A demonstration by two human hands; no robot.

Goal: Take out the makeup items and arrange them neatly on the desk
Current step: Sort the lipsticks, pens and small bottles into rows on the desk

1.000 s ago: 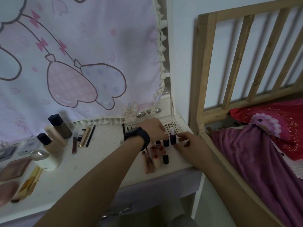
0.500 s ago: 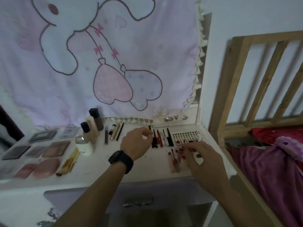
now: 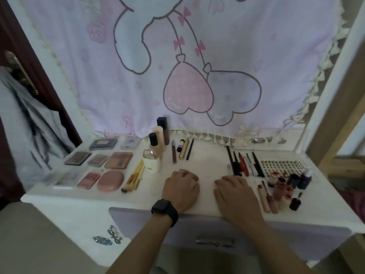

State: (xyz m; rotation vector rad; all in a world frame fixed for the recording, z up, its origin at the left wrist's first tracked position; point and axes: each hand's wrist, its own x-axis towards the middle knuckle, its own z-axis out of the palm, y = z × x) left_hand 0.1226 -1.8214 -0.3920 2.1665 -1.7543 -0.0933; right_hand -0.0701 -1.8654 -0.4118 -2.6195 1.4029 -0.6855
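Both hands down, nothing held.
The left hand [image 3: 180, 189] and right hand [image 3: 235, 192] rest loosely on the white desk [image 3: 207, 155]. The cluster of small lip bottles and pinkish tubes [image 3: 277, 191] sits just right of the right hand, the nearer one, with the tubes lying front-to-back.

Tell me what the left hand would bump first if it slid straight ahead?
Probably just the cloth's tassel fringe at the back. The left hand points along the bare strip of desk between the black pencil and the row of liners, though depth is hard to judge.
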